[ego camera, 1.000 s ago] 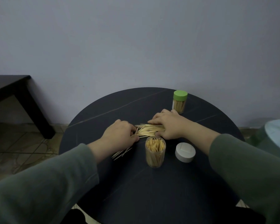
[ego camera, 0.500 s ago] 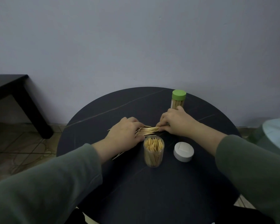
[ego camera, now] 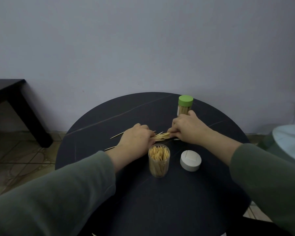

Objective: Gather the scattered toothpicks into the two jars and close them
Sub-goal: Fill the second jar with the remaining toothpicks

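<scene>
A bundle of toothpicks (ego camera: 162, 136) lies on the round black table (ego camera: 152, 198) between my two hands. My left hand (ego camera: 134, 141) grips the bundle's left end with curled fingers, and my right hand (ego camera: 186, 128) pinches its right end. A few stray toothpicks (ego camera: 117, 135) lie to the left of my left hand. In front of the hands stands an open clear jar (ego camera: 159, 160), full of upright toothpicks. Its white lid (ego camera: 190, 160) lies beside it on the right. A second jar with a green lid (ego camera: 185, 105) stands shut behind my right hand.
A dark side table (ego camera: 15, 103) stands at the far left on the tiled floor. A pale green bin with a light lid (ego camera: 289, 142) sits off the table's right edge. A plain wall rises right behind the table.
Both hands have pushed the spread toothpicks together into a tighter bundle and slid a little farther from me. The jars and the white lid stayed put.
</scene>
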`<state>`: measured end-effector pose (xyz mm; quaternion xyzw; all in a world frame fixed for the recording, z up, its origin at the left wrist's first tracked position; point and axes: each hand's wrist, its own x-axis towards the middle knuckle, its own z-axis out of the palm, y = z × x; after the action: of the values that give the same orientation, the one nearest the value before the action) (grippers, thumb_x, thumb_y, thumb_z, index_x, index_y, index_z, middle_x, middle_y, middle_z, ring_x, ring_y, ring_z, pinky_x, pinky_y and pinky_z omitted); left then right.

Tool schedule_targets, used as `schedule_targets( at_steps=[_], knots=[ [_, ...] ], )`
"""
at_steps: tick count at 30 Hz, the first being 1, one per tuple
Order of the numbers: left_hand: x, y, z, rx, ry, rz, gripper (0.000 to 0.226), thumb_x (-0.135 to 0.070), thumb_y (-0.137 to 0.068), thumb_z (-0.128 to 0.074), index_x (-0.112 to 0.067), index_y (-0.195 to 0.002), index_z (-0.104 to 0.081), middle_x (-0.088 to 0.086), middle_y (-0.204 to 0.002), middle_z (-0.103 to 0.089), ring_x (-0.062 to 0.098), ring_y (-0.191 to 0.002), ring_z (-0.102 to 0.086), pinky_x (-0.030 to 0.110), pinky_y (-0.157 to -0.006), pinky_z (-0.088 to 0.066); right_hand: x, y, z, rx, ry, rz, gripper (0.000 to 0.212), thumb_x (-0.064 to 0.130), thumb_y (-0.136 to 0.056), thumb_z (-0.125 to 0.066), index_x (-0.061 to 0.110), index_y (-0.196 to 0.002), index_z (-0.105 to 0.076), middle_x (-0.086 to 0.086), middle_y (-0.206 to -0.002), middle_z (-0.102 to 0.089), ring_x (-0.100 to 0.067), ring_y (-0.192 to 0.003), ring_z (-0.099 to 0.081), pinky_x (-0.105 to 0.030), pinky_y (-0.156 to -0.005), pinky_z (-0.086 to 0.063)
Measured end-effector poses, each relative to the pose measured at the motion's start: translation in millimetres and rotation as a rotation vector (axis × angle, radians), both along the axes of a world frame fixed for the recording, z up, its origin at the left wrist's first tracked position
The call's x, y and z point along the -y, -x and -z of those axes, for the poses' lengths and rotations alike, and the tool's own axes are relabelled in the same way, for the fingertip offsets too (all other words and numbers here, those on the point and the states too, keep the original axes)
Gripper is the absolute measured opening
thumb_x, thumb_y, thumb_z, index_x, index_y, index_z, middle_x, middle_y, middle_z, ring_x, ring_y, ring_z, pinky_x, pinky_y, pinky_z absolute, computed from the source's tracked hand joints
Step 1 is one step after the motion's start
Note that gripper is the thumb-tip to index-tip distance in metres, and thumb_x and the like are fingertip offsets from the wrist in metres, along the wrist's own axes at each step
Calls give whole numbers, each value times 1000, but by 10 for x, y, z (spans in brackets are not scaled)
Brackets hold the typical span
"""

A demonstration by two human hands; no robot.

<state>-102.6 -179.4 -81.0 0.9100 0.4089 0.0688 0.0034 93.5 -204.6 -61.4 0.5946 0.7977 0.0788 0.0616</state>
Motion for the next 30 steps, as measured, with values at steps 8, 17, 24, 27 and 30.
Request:
schedule_targets(
  at_steps=[8, 17, 24, 27, 30],
  knots=[
    [32, -98, -43, -49, -49, -22, 33, -38, -99, -47, -25, -126, -61, -2, -119, -59, 16, -108, -50, 30, -83, -47, 68, -137, -36, -31, -16, 63, 31, 40, -98, -49, 34, -126, -61, 8, -114, -59, -13, -109, -47, -37, -96, -29],
    [47, -232, -34, -99, -33, -46, 31, -34, -100, -46, -16, -124, -56, 2, -120, -56, 18, -109, -51, 32, -84, -48, 179, -252, -68, -82, -6, 109, 31, 38, -97, -50, 32, -126, -61, 11, -115, -61, -11, -111, -46, -37, -99, -26],
    [11, -224, -23, -83, -30, -69, 33, -38, -99, -48, -19, -124, -58, 0, -119, -57, 17, -110, -51, 32, -84, -48, 258, -289, -105, -97, -12, 139, 32, 38, -98, -50, 34, -129, -59, 11, -116, -61, -12, -111, -45, -37, -100, -24],
    [2, -209, -50, -85, -35, -57, 33, -39, -99, -47, -26, -127, -59, -3, -121, -57, 16, -112, -49, 31, -84, -46, 281, -272, -122, -85, -10, 142, 34, 38, -98, -48, 35, -131, -57, 11, -116, -61, -12, -110, -45, -37, -98, -25],
    [8, -189, -68, -99, -55, -39, 35, -41, -99, -46, -29, -129, -59, -4, -122, -57, 16, -111, -49, 30, -82, -45, 305, -252, -133, -83, -28, 142, 33, 38, -98, -48, 35, -129, -58, 11, -116, -61, -12, -110, -45, -36, -97, -25]
  ],
)
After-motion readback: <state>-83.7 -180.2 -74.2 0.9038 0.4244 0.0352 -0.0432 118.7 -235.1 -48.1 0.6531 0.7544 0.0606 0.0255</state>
